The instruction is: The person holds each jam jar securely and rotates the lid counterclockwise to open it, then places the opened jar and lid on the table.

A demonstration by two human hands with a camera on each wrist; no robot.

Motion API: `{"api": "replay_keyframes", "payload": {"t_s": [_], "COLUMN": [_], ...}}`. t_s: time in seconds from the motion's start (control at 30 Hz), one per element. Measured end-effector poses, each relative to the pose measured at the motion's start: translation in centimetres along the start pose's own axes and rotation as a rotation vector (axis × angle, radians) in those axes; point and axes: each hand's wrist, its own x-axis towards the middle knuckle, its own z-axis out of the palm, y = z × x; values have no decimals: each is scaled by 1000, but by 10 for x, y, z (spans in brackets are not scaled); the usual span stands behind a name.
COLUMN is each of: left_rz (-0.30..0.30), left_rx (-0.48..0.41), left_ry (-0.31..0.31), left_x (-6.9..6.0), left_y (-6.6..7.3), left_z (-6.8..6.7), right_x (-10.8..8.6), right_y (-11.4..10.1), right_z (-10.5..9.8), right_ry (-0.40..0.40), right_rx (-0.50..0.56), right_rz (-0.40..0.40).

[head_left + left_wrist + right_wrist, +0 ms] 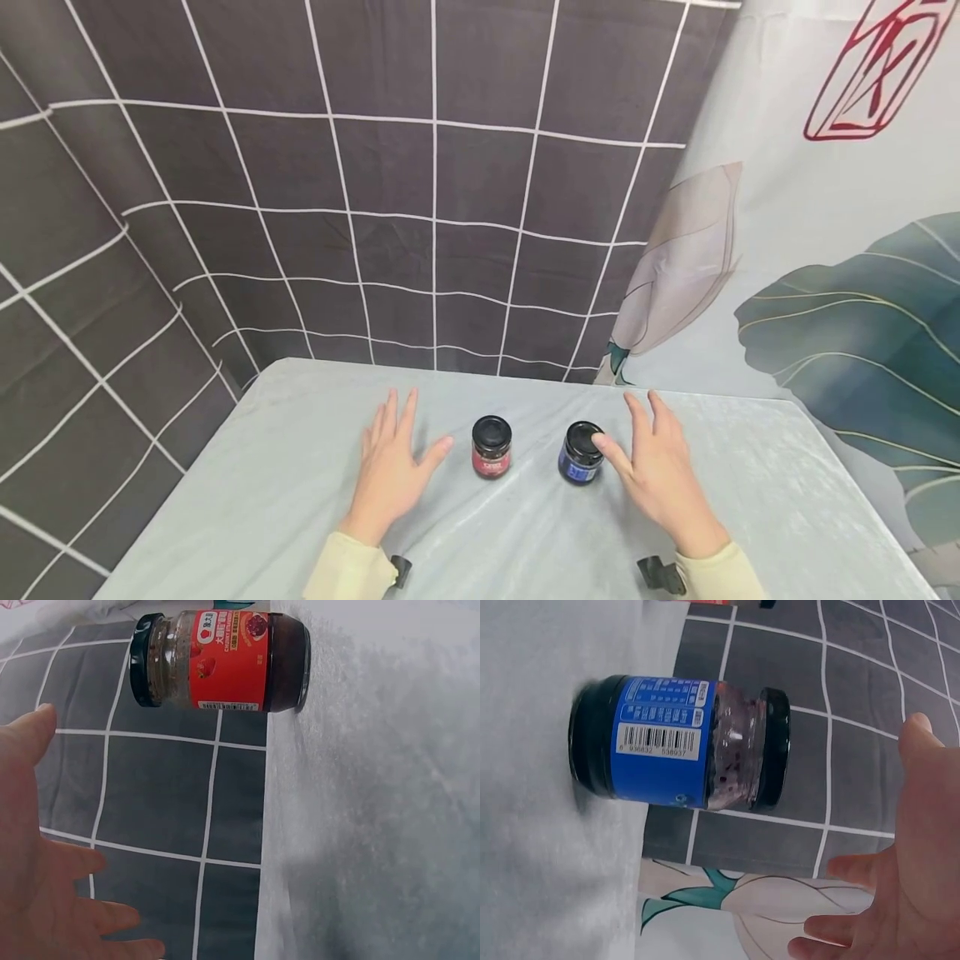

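Observation:
Two glass jam jars with black lids stand upright on the cloth-covered table. The red-labelled jar (pixel 491 448) is left of the blue-labelled jar (pixel 580 454). My left hand (pixel 392 471), fingers spread and thumb out, is held to the left of the red-labelled jar, apart from it. The left wrist view shows the red label (pixel 229 661) with strawberry pictures, and a gap to the thumb. My right hand (pixel 660 475) is beside the blue-labelled jar; its thumb overlaps the lid in the head view. From the right wrist, the blue jar (pixel 664 742) shows a barcode and stands apart from the hand.
A pale grey cloth covers the table (pixel 285 467). Behind and to the left hangs a dark curtain (pixel 390 250) with white grid lines. A white curtain (pixel 787 217) with leaf prints hangs at the right.

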Motion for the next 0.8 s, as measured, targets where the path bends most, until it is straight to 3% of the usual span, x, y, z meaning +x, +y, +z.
{"api": "replay_keyframes", "payload": {"t_s": [0.5, 0.8], "left_rz": [7, -3], "left_rx": [-52, -57], "left_ry": [16, 4], "left_x": [-2, -3], "left_y": [3, 4], "left_z": [3, 7], "right_x": [2, 7], "right_y": [-12, -21], "right_z": [6, 10], "right_ry": [14, -42], "right_rx": [16, 22], "right_rz": [-44, -29]}}
